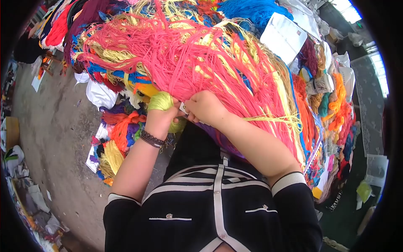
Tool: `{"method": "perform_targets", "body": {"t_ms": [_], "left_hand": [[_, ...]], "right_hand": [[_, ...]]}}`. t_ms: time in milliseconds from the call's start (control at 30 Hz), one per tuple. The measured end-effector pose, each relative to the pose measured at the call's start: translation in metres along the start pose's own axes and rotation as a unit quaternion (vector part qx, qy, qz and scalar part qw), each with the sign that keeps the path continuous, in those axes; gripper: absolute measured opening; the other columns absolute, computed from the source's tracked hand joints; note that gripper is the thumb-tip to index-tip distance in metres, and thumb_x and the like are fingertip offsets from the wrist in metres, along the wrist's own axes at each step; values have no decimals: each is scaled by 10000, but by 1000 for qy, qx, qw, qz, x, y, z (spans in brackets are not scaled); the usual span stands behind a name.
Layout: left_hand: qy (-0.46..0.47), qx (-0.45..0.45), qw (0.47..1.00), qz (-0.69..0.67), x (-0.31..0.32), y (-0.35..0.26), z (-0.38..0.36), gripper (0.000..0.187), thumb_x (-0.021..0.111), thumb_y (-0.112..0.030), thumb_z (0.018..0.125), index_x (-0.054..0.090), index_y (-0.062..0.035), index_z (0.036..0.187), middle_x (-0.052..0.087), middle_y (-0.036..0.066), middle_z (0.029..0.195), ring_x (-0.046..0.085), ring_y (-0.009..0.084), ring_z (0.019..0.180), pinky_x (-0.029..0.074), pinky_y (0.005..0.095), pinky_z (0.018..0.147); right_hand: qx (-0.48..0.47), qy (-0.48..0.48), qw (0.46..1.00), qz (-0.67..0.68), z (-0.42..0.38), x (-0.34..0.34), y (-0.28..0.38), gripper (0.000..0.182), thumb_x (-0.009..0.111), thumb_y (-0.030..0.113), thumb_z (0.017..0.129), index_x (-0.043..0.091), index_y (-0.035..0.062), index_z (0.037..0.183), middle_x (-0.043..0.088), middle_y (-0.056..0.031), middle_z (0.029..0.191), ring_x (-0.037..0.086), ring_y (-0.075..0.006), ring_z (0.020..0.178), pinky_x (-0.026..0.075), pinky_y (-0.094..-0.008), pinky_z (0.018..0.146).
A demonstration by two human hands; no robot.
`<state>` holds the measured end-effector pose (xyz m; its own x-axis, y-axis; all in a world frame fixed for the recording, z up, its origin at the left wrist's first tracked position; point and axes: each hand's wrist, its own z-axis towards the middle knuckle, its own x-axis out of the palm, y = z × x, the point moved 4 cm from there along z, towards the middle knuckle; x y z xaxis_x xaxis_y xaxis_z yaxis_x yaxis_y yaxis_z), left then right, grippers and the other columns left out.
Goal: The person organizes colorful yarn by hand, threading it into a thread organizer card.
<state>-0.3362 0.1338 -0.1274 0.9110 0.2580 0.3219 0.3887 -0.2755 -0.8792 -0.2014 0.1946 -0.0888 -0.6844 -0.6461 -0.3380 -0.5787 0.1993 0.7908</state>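
Lime-green yarn (160, 101) is bunched around the back of my left hand (171, 112), and more of it hangs below. The left fingers are bent in toward the other hand and mostly hidden. My right hand (205, 107) is closed, its fingertips meeting a small white card (183, 108) between the two hands. What else lies inside the fingers is hidden. Just beyond both hands spreads a large heap of loose pink yarn (189, 63), mixed with pale yellow strands. A pale yellow strand (273, 119) crosses the pink to the right of my right forearm.
Blue yarn (254, 11) and a white sheet (284, 38) top the heap at the back right. A thread cone (321, 85) lies at the right among orange yarn (337, 103). Multicoloured bundles (121, 130) hang at the left, above the grey concrete floor (69, 138).
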Motion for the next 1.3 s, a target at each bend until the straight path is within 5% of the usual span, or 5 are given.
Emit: {"method": "perform_targets", "body": {"t_ms": [333, 467, 633, 1000, 1300], "left_hand": [[30, -3, 993, 114, 7, -11, 3, 172, 597, 22, 777, 568, -11, 944, 614, 42, 762, 624, 124, 654, 474, 225, 533], [0, 182, 974, 136, -9, -22, 1, 186, 614, 12, 784, 564, -27, 959, 610, 41, 791, 595, 115, 720, 476, 252, 647], [56, 6, 979, -195, 2, -30, -12, 213, 623, -13, 819, 553, -41, 1018, 646, 110, 902, 605, 166, 779, 469, 262, 665], [78, 109, 972, 193, 19, -17, -12, 305, 529, -95, 900, 536, -20, 1195, 592, -4, 820, 538, 48, 597, 393, 177, 481], [-27, 132, 979, -151, -114, -92, -19, 309, 528, -171, 927, 518, -40, 1207, 588, 23, 888, 531, 112, 728, 444, 257, 690]], "right_hand": [[-114, -68, 968, -213, -1, 7, 5, 364, 496, 276, 863, 618, -22, 693, 627, -215, 755, 625, -358, 713, 505, -423, 673], [-87, -57, 993, -63, -9, -4, -3, 185, 494, 155, 861, 578, -10, 860, 635, -154, 717, 621, -239, 660, 487, -339, 616], [-85, -26, 995, 36, 0, -2, -16, 159, 472, 46, 856, 513, -1, 1002, 631, -104, 732, 577, -155, 626, 462, -280, 567], [7, 34, 912, 409, -15, -11, -8, 173, 512, 47, 825, 523, 4, 992, 600, -85, 753, 567, -159, 664, 466, -266, 599], [-56, 12, 996, 69, -2, -3, -18, 219, 540, 98, 851, 475, 34, 1050, 580, -50, 752, 543, -130, 662, 453, -261, 597]]}}
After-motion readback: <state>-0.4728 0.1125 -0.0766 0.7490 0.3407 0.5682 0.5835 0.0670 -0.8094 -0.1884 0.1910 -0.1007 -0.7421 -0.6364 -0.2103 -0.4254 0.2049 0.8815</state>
